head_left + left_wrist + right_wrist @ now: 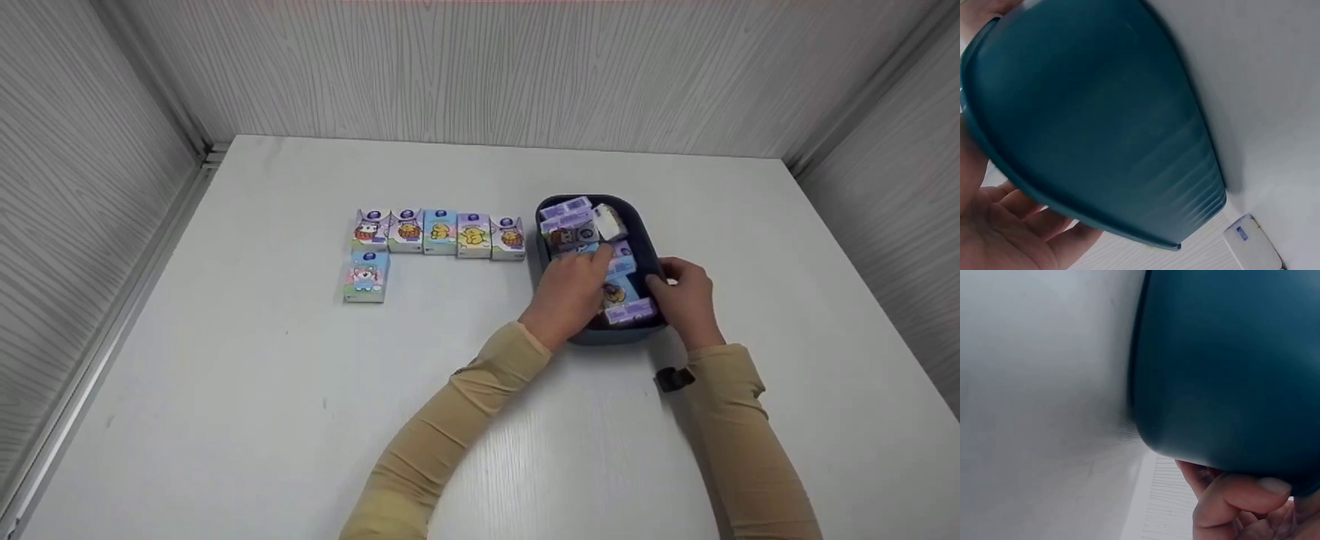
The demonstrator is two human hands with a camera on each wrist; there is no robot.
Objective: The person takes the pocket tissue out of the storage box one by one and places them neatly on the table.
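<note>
A dark blue plastic basket stands on the table, filled with small cartoon-printed tissue packs lying at various angles. My left hand reaches over the basket's near left rim, its fingers among the packs. In the left wrist view, the fingers look loosely bent behind the rim, their tips hidden. My right hand grips the basket's right side, thumb over the rim. The right wrist view shows curled fingers against the basket wall.
Left of the basket, several tissue packs lie side by side in a row. One more pack lies just below the row's left end. A small black object sits by the right cuff. Pale panels enclose the white table.
</note>
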